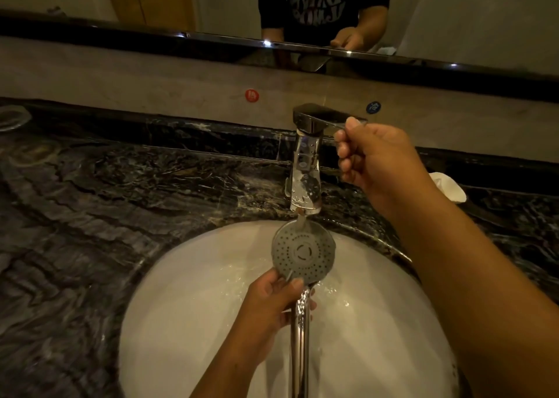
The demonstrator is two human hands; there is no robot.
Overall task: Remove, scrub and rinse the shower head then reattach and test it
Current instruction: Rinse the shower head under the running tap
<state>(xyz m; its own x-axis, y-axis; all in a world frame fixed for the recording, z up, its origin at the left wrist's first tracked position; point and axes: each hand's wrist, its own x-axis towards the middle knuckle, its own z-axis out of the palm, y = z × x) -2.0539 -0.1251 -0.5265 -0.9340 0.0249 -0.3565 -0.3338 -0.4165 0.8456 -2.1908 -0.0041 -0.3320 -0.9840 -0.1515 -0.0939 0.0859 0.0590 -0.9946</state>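
Dark marble worktop [127,192] and white sink [187,322], shower head [304,251] under the running tap [305,167].
At lower centre of the frame the left hand [272,304] has its grip closed around the chrome handle just below the grey spray face; at centre right the right hand [378,161] pinches the tap lever [325,116].

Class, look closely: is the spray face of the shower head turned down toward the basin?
No. The shower head shows its grey nozzle face upward to the camera, under the faucet spout.

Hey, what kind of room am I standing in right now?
Most likely a bathroom: a white sink basin set in a dark marble counter, a chrome faucet, and a wall mirror above.
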